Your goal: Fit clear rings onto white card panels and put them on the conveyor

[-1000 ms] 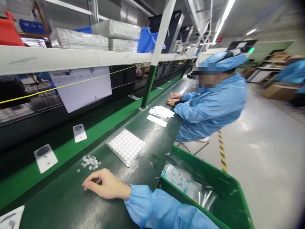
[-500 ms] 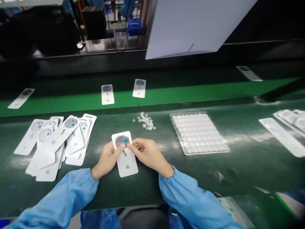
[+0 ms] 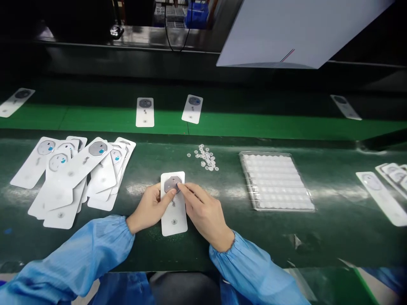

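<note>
A white card [image 3: 174, 214] with a grey round part near its top lies flat on the dark green bench in front of me. My left hand [image 3: 149, 207] grips the card's left edge, thumb pressed on the grey part. My right hand [image 3: 203, 212] rests beside the card, its fingertips pinched together at the grey part. Both sleeves are light blue. A small heap of clear round discs [image 3: 206, 157] lies just beyond the card.
A fanned pile of similar cards [image 3: 73, 178] lies at the left. A clear blister tray [image 3: 276, 181] sits at the right, with more cards [image 3: 380, 197] at the far right. Single cards [image 3: 145, 112] lie on the bright green belt [image 3: 254, 125] behind.
One second ago I looked right along the bench, my hand flat on it near a co-worker. Since half a second ago, the blue dot on the grey part is no longer visible.
</note>
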The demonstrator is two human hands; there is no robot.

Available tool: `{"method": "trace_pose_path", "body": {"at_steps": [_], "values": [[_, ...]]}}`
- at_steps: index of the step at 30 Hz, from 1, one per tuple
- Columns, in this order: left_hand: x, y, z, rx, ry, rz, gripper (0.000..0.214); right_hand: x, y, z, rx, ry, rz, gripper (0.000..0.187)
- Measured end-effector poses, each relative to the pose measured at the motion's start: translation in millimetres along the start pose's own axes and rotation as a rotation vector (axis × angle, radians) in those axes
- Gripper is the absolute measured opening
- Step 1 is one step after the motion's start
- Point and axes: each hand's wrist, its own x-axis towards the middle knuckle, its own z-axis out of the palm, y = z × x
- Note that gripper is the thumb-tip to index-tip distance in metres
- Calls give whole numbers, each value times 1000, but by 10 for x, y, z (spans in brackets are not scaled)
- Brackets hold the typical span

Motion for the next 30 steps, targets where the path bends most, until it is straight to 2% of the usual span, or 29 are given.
{"method": "trace_pose_path", "body": {"at_steps": [6, 8, 12, 14, 18, 21, 24, 27, 30], "values": [[-11, 19, 14, 32, 8, 6, 38, 0, -3, -50, 74, -42, -61, 41], [-9, 26, 17, 24, 24, 6, 38, 62, 19, -63, 182, -33, -27, 39], [-10, 30, 22, -2, 5, -10, 41, 176, 33, -88, 382, 91, 105, 33], [-12, 30, 21, 6, -3, -11, 40, 200, 30, -91, 377, 109, 128, 30], [-18, 21, 11, 39, -4, 7, 38, 196, 34, -89, 281, 37, 112, 26], [-20, 8, 6, 62, -14, 19, 37, 196, 28, -88, 292, 5, 148, 23], [-18, 11, 4, 38, -13, 20, 38, 238, 3, -68, 453, -15, 254, 22], [-14, 34, -4, 10, -13, -6, 43, 311, -4, -75, 767, -52, 470, 23], [-10, 59, -21, -13, -9, -48, 48, 255, 100, -266, 1034, -22, 699, 28]]}}
